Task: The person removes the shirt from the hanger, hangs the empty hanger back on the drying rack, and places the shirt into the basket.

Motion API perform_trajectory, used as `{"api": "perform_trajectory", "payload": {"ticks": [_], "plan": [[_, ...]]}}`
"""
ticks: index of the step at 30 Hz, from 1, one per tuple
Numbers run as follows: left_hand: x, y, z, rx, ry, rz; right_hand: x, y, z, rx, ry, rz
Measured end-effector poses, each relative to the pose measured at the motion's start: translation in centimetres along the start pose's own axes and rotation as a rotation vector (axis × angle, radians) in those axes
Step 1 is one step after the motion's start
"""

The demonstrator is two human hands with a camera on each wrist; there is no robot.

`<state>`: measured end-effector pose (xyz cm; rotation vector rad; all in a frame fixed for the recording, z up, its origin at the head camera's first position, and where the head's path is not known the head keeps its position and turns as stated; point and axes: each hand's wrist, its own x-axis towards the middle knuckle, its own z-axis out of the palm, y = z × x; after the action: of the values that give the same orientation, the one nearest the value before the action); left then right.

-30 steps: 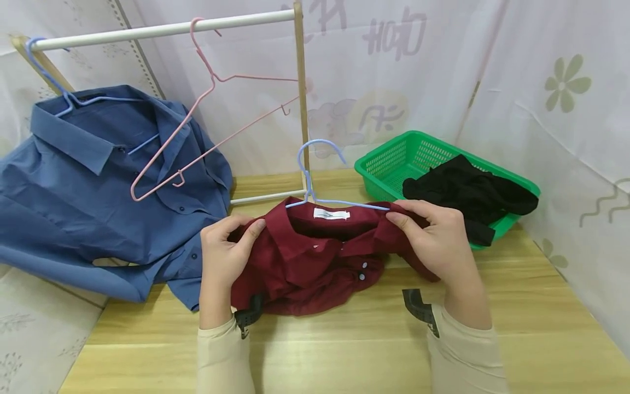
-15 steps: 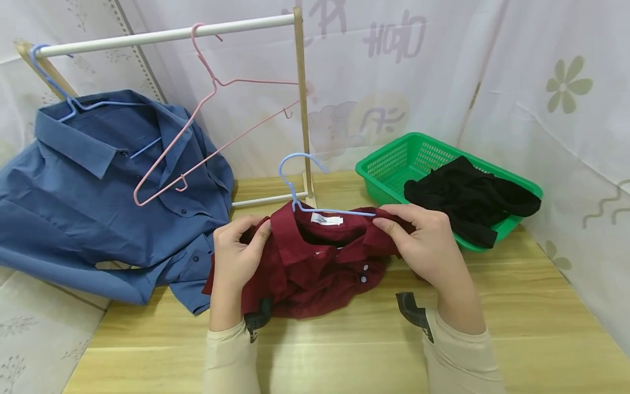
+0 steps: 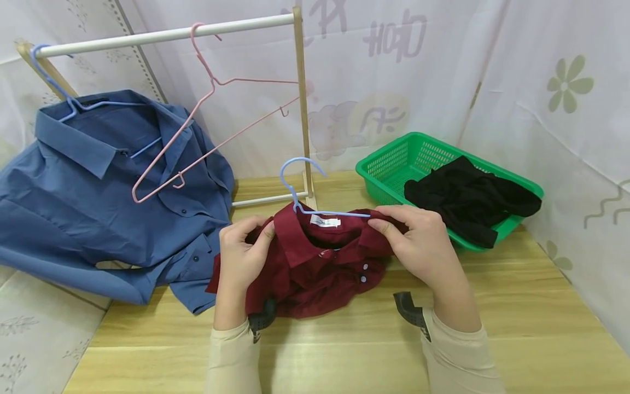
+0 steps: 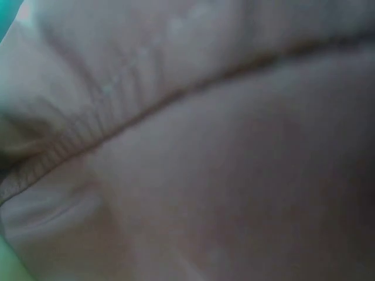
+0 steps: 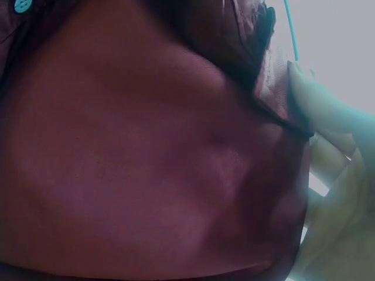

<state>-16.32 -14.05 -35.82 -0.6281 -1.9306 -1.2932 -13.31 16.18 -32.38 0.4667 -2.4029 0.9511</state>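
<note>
A maroon button-up shirt (image 3: 315, 290) with a white neck label is held just over the table, collar up. Inside its neck sits a light blue hanger (image 3: 334, 213), whose hook stands above the collar. My left hand (image 3: 243, 254) pinches the shirt's left shoulder between thumb and fingers. On the other side, my right hand (image 3: 418, 241) pinches the right shoulder, where the hanger's arm disappears under the cloth. The right wrist view shows maroon cloth (image 5: 146, 152) filling most of the frame, with the thumb at its edge. Blurred cloth fills the left wrist view.
A blue shirt (image 3: 74, 219) hangs on a blue hanger from the rack's white rail (image 3: 147, 38). Beside it hangs a bare pink hanger (image 3: 214, 82). At the back right, a green basket (image 3: 389, 180) holds black cloth (image 3: 472, 197). The wooden table (image 3: 344, 361) lies below.
My hands have come closer together, the left shifting right and the right shifting left, both still gripping the maroon shirt. The blue hanger's hook has moved left and lower.
</note>
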Motion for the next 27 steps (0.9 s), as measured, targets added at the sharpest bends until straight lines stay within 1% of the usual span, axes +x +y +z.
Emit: {"api": "perform_trajectory", "payload": {"ticks": [3, 11, 17, 23, 27], "plan": [[0.0, 0.1, 0.3, -0.004, -0.014, 0.006, 0.1, -0.1, 0.2, -0.022, 0.000, -0.012], [-0.1, 0.1, 1.1, -0.015, -0.056, 0.031, 0.4, -0.8, 1.2, -0.015, 0.001, -0.068], [-0.2, 0.3, 1.6, -0.013, -0.079, 0.036, 0.6, -1.3, 1.9, -0.027, -0.021, -0.087], [-0.2, 0.4, 1.9, -0.023, -0.092, 0.038, 0.7, -1.6, 2.4, -0.016, -0.025, -0.104], [-0.3, 0.7, 2.3, -0.021, -0.121, 0.037, 0.7, -2.0, 2.7, 0.008, -0.047, -0.114]]}}
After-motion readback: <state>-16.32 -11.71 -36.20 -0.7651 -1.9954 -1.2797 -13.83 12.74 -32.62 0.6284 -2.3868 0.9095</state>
